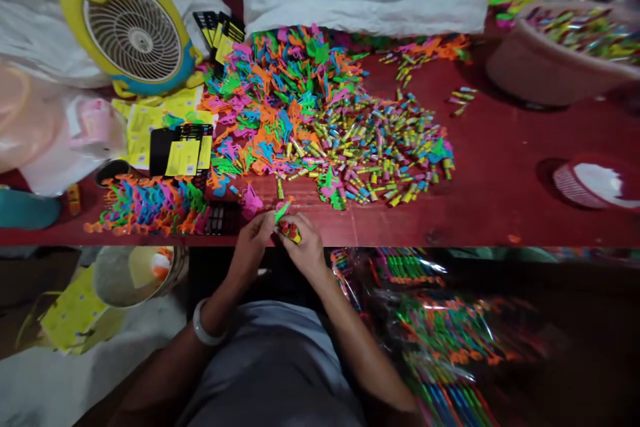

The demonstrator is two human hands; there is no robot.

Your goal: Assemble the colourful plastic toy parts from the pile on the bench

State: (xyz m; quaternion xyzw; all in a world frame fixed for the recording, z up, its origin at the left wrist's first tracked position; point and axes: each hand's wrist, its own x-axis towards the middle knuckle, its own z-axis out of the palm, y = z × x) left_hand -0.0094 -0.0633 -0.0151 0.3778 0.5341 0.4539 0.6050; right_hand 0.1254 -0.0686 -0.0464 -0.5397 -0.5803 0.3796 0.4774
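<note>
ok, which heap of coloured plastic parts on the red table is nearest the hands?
The neat row of neon plastic frames at the table's front-left edge, beside the left hand; the big loose heaps lie farther back.

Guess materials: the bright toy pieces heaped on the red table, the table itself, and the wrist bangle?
Heap of neon toy pieces: likely moulded plastic, going by saturated colours and thin identical shapes. Red table: probably painted wood; matte, with scuffs and faint plank seams. White bangle on the left wrist: smooth and glossy, plastic or shell, unclear which.

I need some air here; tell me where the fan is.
The fan is at the far left of the red table in the head view, leaning against white sacks, just left of the heap of plastic pieces.
</note>
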